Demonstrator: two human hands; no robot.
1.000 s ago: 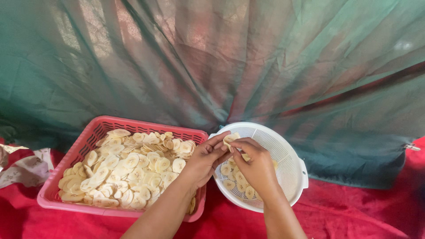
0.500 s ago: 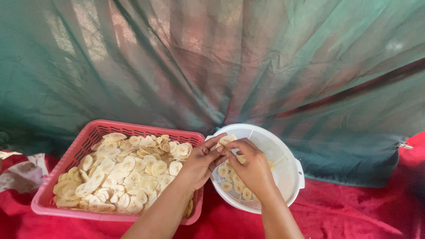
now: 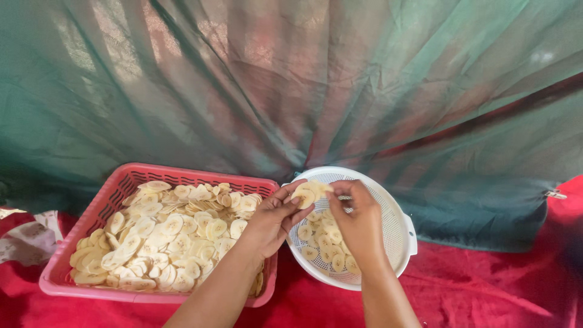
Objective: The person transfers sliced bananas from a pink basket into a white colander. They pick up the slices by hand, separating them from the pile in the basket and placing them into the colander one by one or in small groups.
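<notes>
Both hands, left hand and right hand, pinch banana slices above white colander, pink basket at 9 o'clock; thin, brittle, likely sticky: hold by edges

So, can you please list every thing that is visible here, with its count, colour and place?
basket: one, pink-red plastic with slotted walls, on the left, on the red cloth.
pale slices in basket: too many to count, cream-yellow, heaped inside it.
colander: one, white, perforated, with side handles, right of the basket.
slices in colander: about a dozen visible, cream-yellow, on its bottom.
held slices: a small cluster, cream-yellow, between both hands above the colander.
red cloth: one, under everything.
patterned cloth: one, white and red, far left.
green netting: one, teal-green, draped behind.
left hand: holds the slices.
right hand: picks at them.
</notes>
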